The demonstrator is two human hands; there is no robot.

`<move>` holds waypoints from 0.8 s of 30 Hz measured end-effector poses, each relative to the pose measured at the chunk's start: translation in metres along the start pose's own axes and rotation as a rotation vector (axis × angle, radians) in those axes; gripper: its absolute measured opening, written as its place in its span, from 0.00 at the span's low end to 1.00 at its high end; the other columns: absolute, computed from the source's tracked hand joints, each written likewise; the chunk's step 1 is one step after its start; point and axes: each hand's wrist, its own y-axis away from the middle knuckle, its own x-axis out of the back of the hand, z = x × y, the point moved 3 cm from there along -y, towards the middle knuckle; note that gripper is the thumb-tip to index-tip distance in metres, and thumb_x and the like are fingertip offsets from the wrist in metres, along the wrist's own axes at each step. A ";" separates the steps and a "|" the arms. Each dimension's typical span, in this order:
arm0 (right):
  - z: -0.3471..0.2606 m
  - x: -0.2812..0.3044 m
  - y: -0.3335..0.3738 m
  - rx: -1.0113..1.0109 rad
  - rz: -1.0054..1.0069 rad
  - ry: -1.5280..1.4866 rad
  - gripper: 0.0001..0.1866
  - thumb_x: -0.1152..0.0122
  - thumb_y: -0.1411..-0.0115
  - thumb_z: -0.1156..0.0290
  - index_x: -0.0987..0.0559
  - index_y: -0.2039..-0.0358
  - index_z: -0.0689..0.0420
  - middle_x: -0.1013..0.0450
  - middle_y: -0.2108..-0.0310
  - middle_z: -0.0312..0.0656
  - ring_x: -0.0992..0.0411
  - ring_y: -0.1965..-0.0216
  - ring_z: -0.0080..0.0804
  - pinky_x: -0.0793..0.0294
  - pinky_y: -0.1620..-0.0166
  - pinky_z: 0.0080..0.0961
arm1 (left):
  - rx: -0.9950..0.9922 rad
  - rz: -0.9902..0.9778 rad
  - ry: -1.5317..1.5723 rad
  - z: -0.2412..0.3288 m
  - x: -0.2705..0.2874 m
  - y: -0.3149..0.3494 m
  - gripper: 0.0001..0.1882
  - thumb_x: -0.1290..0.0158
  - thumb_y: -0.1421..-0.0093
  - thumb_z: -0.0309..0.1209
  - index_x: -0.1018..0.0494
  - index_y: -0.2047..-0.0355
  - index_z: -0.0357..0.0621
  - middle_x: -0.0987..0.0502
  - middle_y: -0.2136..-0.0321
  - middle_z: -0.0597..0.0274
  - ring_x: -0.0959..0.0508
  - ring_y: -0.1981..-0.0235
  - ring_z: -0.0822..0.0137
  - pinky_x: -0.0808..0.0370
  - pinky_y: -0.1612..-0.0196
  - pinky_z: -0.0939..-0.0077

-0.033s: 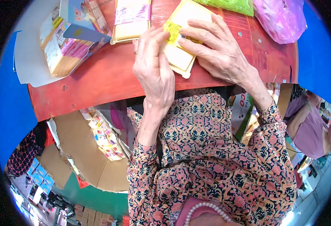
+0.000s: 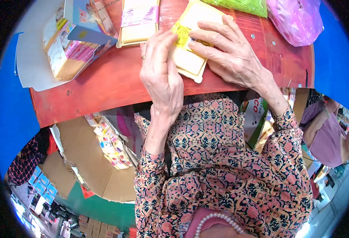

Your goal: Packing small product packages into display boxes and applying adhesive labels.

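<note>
A thin stack of pale yellow cards or envelopes [image 2: 188,58] with a bright yellow printed band [image 2: 181,35] around its middle lies slanted at the near edge of the red table. My left hand [image 2: 161,71] holds its left side, fingers pressed together at the band. From the right, my right hand [image 2: 232,51] grips the stack, its fingers bent over the band and far side. Both thumbs are largely hidden. Just left of the stack lies a similar pale yellow bundle [image 2: 137,35] with a pink and purple printed band.
An open box [image 2: 35,63] with printed packs stands at the left of the red table [image 2: 103,89]. A green bag [image 2: 246,6] and a purple plastic bag [image 2: 295,22] sit far right. Below are a large cardboard box [image 2: 87,146] with small packs and, at right, another person [image 2: 325,131].
The stack's near end has shifted very slightly to the right. Both hands stay almost where they were, still on the stack.
</note>
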 end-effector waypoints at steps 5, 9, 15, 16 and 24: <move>0.000 0.002 0.009 0.039 -0.071 -0.099 0.23 0.38 0.53 0.65 0.25 0.54 0.54 0.32 0.49 0.40 0.36 0.46 0.40 0.46 0.40 0.50 | -0.015 -0.025 -0.238 0.009 0.012 0.017 0.15 0.55 0.45 0.18 0.30 0.56 0.33 0.29 0.56 0.45 0.29 0.54 0.51 0.35 0.49 0.63; -0.006 0.000 0.018 0.049 -0.085 -0.101 0.28 0.36 0.57 0.55 0.25 0.54 0.52 0.33 0.49 0.40 0.36 0.46 0.37 0.47 0.40 0.49 | 0.028 -0.045 -0.294 0.014 0.016 0.024 0.15 0.53 0.43 0.21 0.31 0.55 0.31 0.30 0.54 0.45 0.30 0.53 0.51 0.35 0.50 0.63; 0.006 -0.001 0.003 0.097 -0.085 -0.039 0.29 0.37 0.58 0.59 0.26 0.52 0.50 0.34 0.48 0.39 0.37 0.46 0.35 0.46 0.40 0.47 | 0.060 -0.083 -0.273 0.005 0.020 0.021 0.17 0.50 0.45 0.22 0.32 0.54 0.31 0.30 0.55 0.46 0.29 0.55 0.52 0.34 0.51 0.64; 0.007 -0.001 -0.001 0.106 -0.089 -0.028 0.30 0.37 0.58 0.58 0.26 0.52 0.50 0.34 0.47 0.39 0.37 0.46 0.36 0.46 0.40 0.46 | 0.058 -0.082 -0.273 0.004 0.019 0.020 0.17 0.50 0.45 0.22 0.32 0.54 0.31 0.30 0.55 0.46 0.29 0.55 0.52 0.34 0.51 0.64; 0.018 -0.004 0.000 0.253 -0.054 0.010 0.29 0.37 0.58 0.59 0.26 0.52 0.50 0.33 0.48 0.38 0.35 0.47 0.36 0.39 0.44 0.43 | 0.224 -0.073 -0.048 0.002 0.019 0.018 0.17 0.48 0.46 0.23 0.30 0.54 0.34 0.28 0.65 0.54 0.27 0.64 0.62 0.29 0.61 0.73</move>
